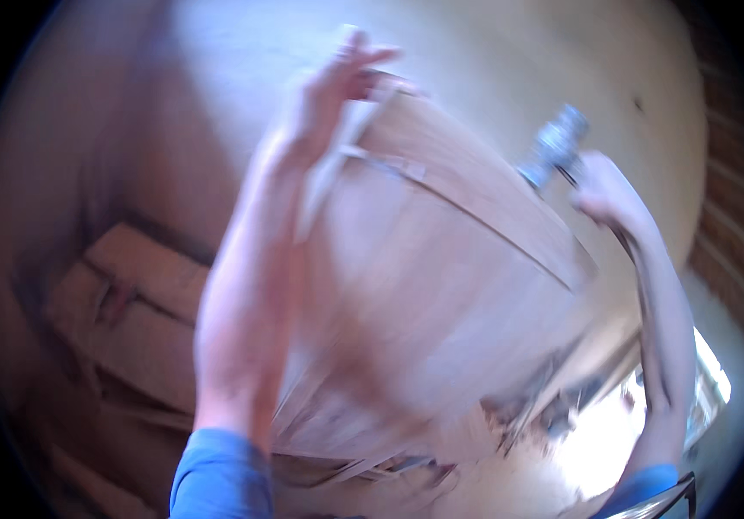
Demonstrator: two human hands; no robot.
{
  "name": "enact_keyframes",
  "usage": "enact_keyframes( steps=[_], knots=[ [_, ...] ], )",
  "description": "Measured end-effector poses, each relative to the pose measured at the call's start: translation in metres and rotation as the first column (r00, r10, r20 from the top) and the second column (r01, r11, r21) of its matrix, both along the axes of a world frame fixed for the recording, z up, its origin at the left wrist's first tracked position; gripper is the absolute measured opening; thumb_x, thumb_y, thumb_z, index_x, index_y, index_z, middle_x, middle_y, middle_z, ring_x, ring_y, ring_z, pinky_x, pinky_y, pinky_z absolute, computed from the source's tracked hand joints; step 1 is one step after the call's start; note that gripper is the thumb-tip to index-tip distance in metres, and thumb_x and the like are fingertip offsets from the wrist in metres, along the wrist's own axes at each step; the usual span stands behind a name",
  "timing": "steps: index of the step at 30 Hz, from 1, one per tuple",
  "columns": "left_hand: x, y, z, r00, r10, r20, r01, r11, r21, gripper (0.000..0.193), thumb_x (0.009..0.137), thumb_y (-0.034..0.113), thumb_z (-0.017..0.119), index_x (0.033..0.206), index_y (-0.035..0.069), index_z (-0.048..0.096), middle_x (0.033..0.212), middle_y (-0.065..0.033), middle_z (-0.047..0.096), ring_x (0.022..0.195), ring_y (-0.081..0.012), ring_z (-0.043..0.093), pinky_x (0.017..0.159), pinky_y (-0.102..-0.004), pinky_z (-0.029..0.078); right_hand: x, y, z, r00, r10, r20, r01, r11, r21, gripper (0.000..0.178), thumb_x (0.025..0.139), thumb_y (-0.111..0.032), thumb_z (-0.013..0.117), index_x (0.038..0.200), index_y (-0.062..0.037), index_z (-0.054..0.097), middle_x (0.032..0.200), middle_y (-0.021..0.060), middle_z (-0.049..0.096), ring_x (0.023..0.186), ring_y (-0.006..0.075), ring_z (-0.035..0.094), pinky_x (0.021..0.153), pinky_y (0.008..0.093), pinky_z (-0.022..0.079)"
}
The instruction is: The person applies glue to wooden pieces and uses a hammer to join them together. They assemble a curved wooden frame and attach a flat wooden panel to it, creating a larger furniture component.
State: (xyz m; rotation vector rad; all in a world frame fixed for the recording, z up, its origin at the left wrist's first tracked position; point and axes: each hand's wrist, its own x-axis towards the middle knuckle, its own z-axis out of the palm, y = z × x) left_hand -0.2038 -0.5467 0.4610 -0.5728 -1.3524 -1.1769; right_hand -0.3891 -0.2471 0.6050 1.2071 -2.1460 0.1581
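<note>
A large wooden panel piece (441, 251), like a cabinet or box front with a flat strip (467, 177) along its upper edge, stands tilted before me. At its upper left corner is my left hand (341, 82), fingers spread and apart, with some of them against the corner; motion smears them. My right hand (601, 186) is closed around the handle of a silver tool (558, 143) that looks like a nail gun. The tool's lower end meets or nearly meets the strip's outer edge; contact cannot be made out.
To the left, wooden boards or a box-like piece (147, 268) lie in shadow. Wood scraps (389, 471) and clutter (553, 415) lie below the panel. A bright patch (605, 432) shows at the lower right. Brown brick-like rows (735, 182) run along the right side.
</note>
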Motion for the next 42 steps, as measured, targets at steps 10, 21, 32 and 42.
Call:
enact_keyframes(
  steps=[10, 21, 32, 42],
  knots=[
    [-0.008, 0.136, 0.022, -0.083, 0.994, -0.066, -0.874, -0.105, -0.474, 0.058, 0.101, 0.049, 0.051, 0.089, -0.002, 0.075, 0.089, -0.025, 0.07, 0.084, -0.0387, 0.064, 0.102, -0.0419, 0.043, 0.008, 0.017, -0.005, 0.992, -0.016, -0.122, 0.012, 0.999, -0.038, 0.034, 0.065, 0.001, 0.054, 0.094, 0.003, 0.071, 0.095, 0.0245, 0.072, 0.085, 0.04, 0.072, 0.074, 0.0471, 0.057],
    [-0.115, 0.263, 0.05, -0.108, 0.988, -0.107, -0.731, -0.152, -0.665, 0.064, 0.101, 0.051, 0.047, 0.066, 0.002, 0.068, 0.069, -0.0219, 0.064, 0.07, -0.0406, 0.062, 0.071, -0.0494, 0.048, -0.119, 0.177, 0.03, 0.986, -0.168, -0.026, 0.155, 0.952, -0.265, 0.027, 0.074, -0.006, 0.061, 0.096, 0.0063, 0.07, 0.084, 0.0267, 0.071, 0.078, 0.0339, 0.072, 0.071, 0.0432, 0.058],
    [-0.133, 0.282, 0.041, -0.155, 0.969, -0.193, -0.779, -0.24, -0.579, 0.05, 0.102, 0.041, 0.05, 0.077, 0.002, 0.067, 0.08, -0.0174, 0.068, 0.077, -0.0395, 0.062, 0.08, -0.0451, 0.046, -0.219, 0.184, -0.035, 0.924, 0.165, 0.345, -0.069, 0.959, -0.276, 0.013, 0.071, -0.006, 0.065, 0.074, 0.0027, 0.056, 0.059, 0.0106, 0.06, 0.047, 0.0173, 0.057, 0.04, 0.0365, 0.042],
    [-0.145, 0.285, 0.042, -0.225, 0.942, -0.25, -0.774, -0.329, -0.542, 0.055, 0.104, 0.044, 0.047, 0.069, 0.004, 0.061, 0.07, -0.0159, 0.062, 0.071, -0.0375, 0.059, 0.076, -0.0439, 0.046, -0.274, 0.219, -0.16, -0.026, 0.922, 0.388, 0.216, 0.384, -0.898, 0.019, 0.081, -0.008, 0.07, 0.072, -0.0061, 0.055, 0.059, 0.0042, 0.052, 0.046, 0.0157, 0.054, 0.04, 0.0328, 0.043]
  ],
)
